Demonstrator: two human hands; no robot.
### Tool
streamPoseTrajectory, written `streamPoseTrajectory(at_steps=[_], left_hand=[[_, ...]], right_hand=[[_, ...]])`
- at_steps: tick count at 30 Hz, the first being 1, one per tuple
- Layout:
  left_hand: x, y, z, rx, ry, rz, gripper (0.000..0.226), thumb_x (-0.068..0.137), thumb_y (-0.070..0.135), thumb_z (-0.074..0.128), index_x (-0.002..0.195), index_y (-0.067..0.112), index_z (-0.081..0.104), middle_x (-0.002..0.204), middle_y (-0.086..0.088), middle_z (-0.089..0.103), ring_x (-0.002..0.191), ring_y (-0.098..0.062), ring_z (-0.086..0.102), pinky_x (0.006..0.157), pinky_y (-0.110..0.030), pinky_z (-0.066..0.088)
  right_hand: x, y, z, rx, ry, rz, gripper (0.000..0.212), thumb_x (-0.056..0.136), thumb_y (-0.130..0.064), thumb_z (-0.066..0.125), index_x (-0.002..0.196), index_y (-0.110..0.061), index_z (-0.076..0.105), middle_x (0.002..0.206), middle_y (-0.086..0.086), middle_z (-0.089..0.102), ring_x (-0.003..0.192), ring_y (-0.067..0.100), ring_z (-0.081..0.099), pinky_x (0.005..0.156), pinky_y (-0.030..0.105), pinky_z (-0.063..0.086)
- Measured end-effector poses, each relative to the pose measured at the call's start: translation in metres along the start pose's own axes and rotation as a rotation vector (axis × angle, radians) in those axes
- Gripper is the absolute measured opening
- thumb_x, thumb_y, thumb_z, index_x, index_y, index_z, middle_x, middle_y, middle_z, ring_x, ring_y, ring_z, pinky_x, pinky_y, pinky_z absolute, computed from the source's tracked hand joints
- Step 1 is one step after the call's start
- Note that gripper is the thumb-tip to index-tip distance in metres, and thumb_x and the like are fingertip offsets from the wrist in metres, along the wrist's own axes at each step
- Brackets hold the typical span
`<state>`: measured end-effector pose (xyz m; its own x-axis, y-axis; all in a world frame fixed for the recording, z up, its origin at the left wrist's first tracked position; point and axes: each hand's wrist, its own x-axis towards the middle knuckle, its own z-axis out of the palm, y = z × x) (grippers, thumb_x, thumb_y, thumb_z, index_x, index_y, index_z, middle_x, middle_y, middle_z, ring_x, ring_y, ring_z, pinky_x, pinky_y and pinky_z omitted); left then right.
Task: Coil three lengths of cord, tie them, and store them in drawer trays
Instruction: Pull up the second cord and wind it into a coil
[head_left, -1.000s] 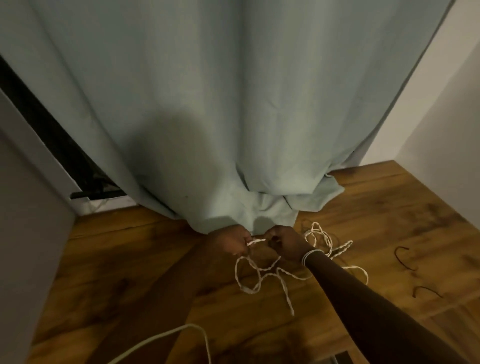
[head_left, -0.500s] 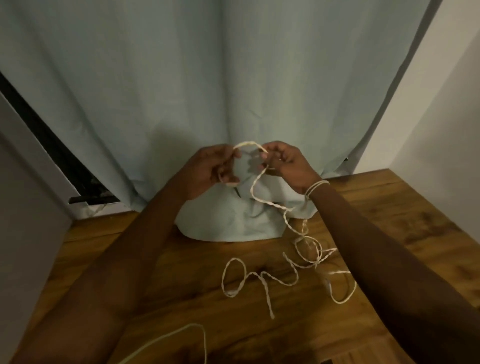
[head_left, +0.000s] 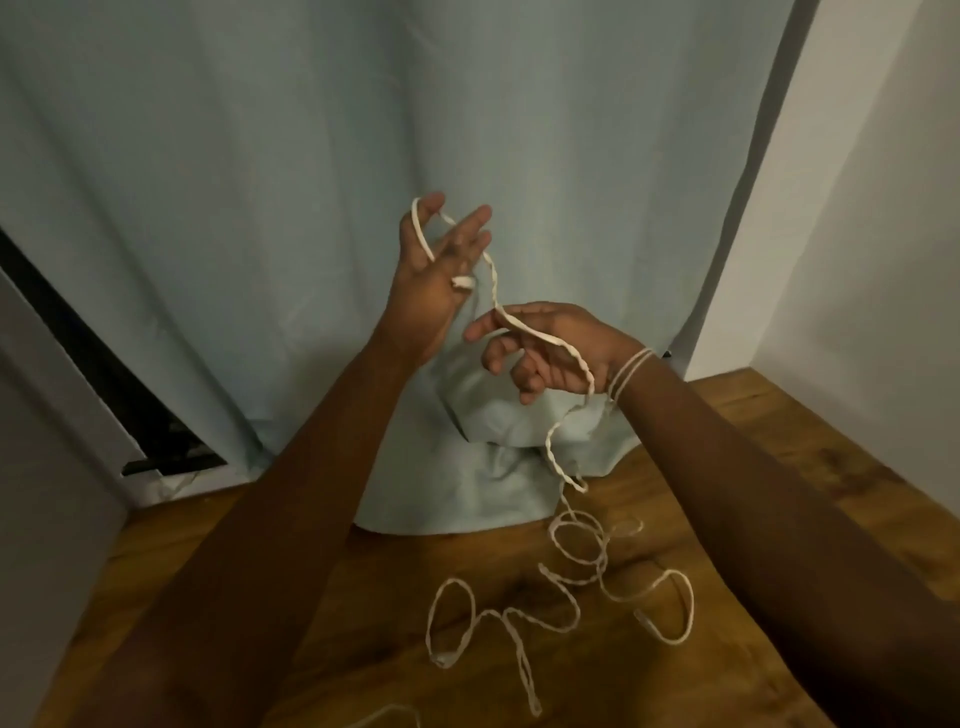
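Raised above the wooden surface (head_left: 270, 597): both hands, apart from each other. Left hand (head_left: 434, 270) higher, fingers spread and nearly straight, palm turned inward, with the pale twisted cotton cord (head_left: 563, 467) looped over the thumb and across the palm; short end poking out near the heel of the palm. Right hand (head_left: 550, 348) lower and just to the right, fingers loosely curved, the cord running over forefinger and palm, seemingly guided rather than tightly clamped; whether thumb and forefinger actually pinch it cannot be told. Thin pale string bracelet (head_left: 628, 371) wound around the right wrist.

From the right hand, cord dropping down past the heap of pale blue curtain fabric (head_left: 467, 488) behind and below the hands, then sprawling in loose, uneven loops on the wood below and slightly right of the right forearm. Another pale strand (head_left: 387, 714) barely showing at the bottom edge, beneath the left forearm. No drawer or tray visible.

Judged step: first coiling, only just begun, with one turn on the left hand serving as a former. Most of the length not yet gathered; tying and storing not yet started.

Next move, likely: feeding cord with the right hand around the spread left fingers, turn after turn, under light, even tension. Risks: kinks in the floor loops snagging into knots; turns slipping off the open fingers.
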<state>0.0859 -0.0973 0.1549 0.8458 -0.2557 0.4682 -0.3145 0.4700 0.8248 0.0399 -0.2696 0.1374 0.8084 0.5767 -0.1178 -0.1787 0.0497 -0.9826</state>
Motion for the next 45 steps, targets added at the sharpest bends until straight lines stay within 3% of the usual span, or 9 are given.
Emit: streamPoseTrajectory(at_steps=[6,13,23,27,32,35,38,41,45], left_hand=[[0.0,-0.005,0.003,0.011,-0.009,-0.08,0.017,0.103,0.029,0.04,0.117,0.025,0.032,0.134,-0.017,0.06,0.098,-0.035,0.069,0.091,-0.05,0.048],[0.013,0.006,0.012,-0.058,0.072,-0.063,0.034,0.103,0.044,0.031,0.119,0.014,0.041,0.084,-0.012,0.071,0.042,-0.01,0.036,0.055,-0.023,0.042],[0.04,0.031,-0.02,-0.44,0.241,-0.032,0.025,0.104,0.022,0.037,0.091,0.008,0.054,0.09,-0.009,0.071,0.044,-0.007,0.04,0.049,-0.02,0.038],[0.034,0.014,-0.028,0.066,0.208,0.017,0.012,0.101,0.01,0.045,0.098,0.015,0.056,0.094,-0.005,0.07,0.055,-0.005,0.046,0.058,-0.017,0.038],[0.009,-0.004,-0.032,0.676,-0.304,-0.136,0.022,0.102,0.004,0.038,0.117,0.0,0.054,0.081,-0.002,0.076,0.07,-0.012,0.064,0.069,-0.018,0.048],[0.004,0.007,-0.013,0.532,-0.432,-0.256,0.031,0.094,0.014,0.037,0.1,-0.001,0.064,0.057,-0.01,0.066,0.048,-0.017,0.048,0.053,-0.022,0.041],[0.004,0.019,0.004,0.074,-0.523,-0.392,0.037,0.086,0.032,0.046,0.082,0.0,0.064,0.041,-0.003,0.038,0.04,-0.013,0.026,0.05,-0.027,0.029],[0.005,0.032,0.017,-0.182,-0.628,-0.412,0.029,0.086,0.034,0.057,0.073,0.009,0.055,0.039,0.006,0.029,0.039,-0.011,0.02,0.052,-0.026,0.032],[0.013,0.045,0.034,-0.486,-0.411,-0.269,0.042,0.101,0.028,0.028,0.069,0.015,0.053,0.047,0.001,0.05,0.042,-0.011,0.043,0.057,-0.026,0.046]], right_hand=[[-0.017,-0.008,-0.026,0.138,0.115,-0.071,0.053,0.093,-0.048,0.049,0.119,-0.005,0.064,0.063,0.01,0.059,0.03,0.004,0.032,0.031,0.013,0.027],[-0.018,0.017,-0.033,-0.052,0.152,-0.159,0.021,0.092,-0.023,0.063,0.102,-0.005,0.068,0.068,0.006,0.059,0.053,0.009,0.051,0.045,0.019,0.042],[-0.034,0.016,-0.027,-0.483,-0.04,-0.09,0.023,0.093,-0.016,0.063,0.109,-0.003,0.073,0.064,0.006,0.045,0.053,0.011,0.035,0.05,0.025,0.027],[-0.044,-0.005,-0.02,-0.596,-0.066,-0.154,0.022,0.094,-0.016,0.064,0.108,-0.002,0.073,0.068,0.01,0.053,0.053,0.012,0.038,0.05,0.025,0.029],[-0.064,-0.054,-0.021,-0.76,0.31,-0.427,0.013,0.092,-0.008,0.065,0.099,-0.003,0.075,0.075,0.004,0.068,0.057,0.012,0.052,0.052,0.018,0.04],[-0.056,-0.073,-0.036,-0.786,0.678,-0.61,0.01,0.091,-0.011,0.068,0.092,-0.006,0.077,0.086,0.0,0.076,0.075,0.001,0.068,0.075,0.02,0.051],[-0.038,-0.073,-0.046,-0.769,0.823,-0.659,0.013,0.09,-0.022,0.071,0.088,-0.012,0.078,0.078,0.002,0.075,0.067,0.004,0.064,0.07,0.023,0.051],[-0.022,-0.065,-0.038,-0.707,0.848,-0.689,0.021,0.091,-0.027,0.068,0.08,-0.011,0.076,0.064,0.0,0.071,0.049,0.001,0.049,0.055,0.019,0.041],[-0.004,-0.036,-0.013,-0.615,0.64,-0.539,0.024,0.101,-0.024,0.052,0.093,-0.013,0.072,0.071,0.001,0.069,0.052,0.008,0.051,0.053,0.022,0.043]])
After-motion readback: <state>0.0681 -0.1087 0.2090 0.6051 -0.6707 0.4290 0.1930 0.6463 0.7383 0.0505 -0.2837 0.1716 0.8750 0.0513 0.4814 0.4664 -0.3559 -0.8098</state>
